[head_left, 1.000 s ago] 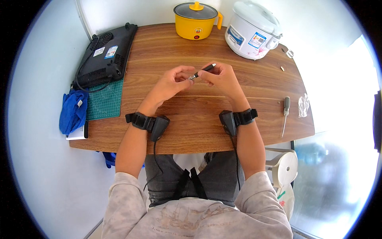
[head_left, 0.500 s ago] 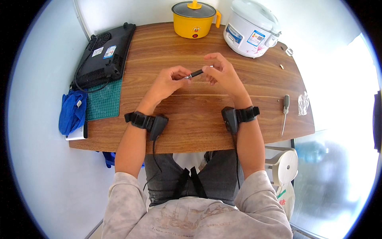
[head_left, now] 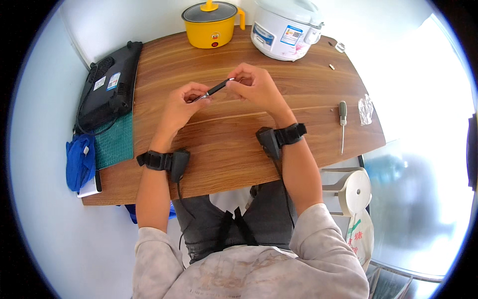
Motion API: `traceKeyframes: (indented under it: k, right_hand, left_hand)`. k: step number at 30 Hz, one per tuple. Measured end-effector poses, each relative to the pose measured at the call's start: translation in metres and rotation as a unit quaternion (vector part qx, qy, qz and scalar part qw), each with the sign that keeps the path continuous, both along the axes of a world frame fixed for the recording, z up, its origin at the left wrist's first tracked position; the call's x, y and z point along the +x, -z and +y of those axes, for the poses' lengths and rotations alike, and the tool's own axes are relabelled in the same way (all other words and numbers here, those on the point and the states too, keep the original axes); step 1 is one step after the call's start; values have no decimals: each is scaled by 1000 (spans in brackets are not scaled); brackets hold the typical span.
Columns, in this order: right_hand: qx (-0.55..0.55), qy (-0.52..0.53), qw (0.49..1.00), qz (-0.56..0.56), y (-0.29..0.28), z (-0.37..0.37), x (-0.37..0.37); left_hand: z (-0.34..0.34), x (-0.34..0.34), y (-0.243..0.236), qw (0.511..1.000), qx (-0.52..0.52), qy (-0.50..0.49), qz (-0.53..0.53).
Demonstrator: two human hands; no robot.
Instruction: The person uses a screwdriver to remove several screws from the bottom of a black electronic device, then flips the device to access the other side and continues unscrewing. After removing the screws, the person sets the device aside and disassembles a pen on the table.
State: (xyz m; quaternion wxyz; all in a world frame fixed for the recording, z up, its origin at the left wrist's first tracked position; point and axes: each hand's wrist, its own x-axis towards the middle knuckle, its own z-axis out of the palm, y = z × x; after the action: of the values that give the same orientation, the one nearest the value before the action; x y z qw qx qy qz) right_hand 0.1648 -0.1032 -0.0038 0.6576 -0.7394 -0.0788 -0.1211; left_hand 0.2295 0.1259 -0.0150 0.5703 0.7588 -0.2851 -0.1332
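A slim black pen point(head_left: 218, 88) with silver-coloured metal parts spans the gap between my hands, slanting up to the right above the table. My left hand point(head_left: 182, 108) pinches its lower, metal end between thumb and fingers. At the upper end, my right hand point(head_left: 255, 87) has its thumb and fingertips closed on the pen's tip. My fingers cover part of both ends. A black strap with a small device sits on each of my wrists.
On the wooden table point(head_left: 234, 149), a yellow pot point(head_left: 211, 32) and a white rice cooker point(head_left: 271, 37) stand at the back. A black appliance point(head_left: 107, 84), green mat point(head_left: 114, 142) and blue cloth point(head_left: 80, 162) lie left. A screwdriver point(head_left: 342, 114) and crumpled foil point(head_left: 365, 109) lie right.
The view has swung, so the table's things sit farther left in it. My right fingers, spread before, have closed on the pen's upper end. My left hand keeps its pinch.
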Motion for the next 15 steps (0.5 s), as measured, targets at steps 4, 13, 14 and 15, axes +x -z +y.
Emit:
traceKeyframes:
  k: [4,13,14,15]
  right_hand:
    - [-174,66,982,37,-7,0,-1]
    - [-156,47,984,70,-10,0,-4]
    - [-162,55,981,87,-13,2,-5]
    - [-169,63,978,104,-15,4,-5]
  left_hand:
    - [-2,-4,-3,1000,-8,-9,9]
    - [0,-3,-5,999,8,-12,-53]
    - [-1,-4,-5,999,13,-11,-44]
    - [-1,-5,-6,999,19,-10,-36]
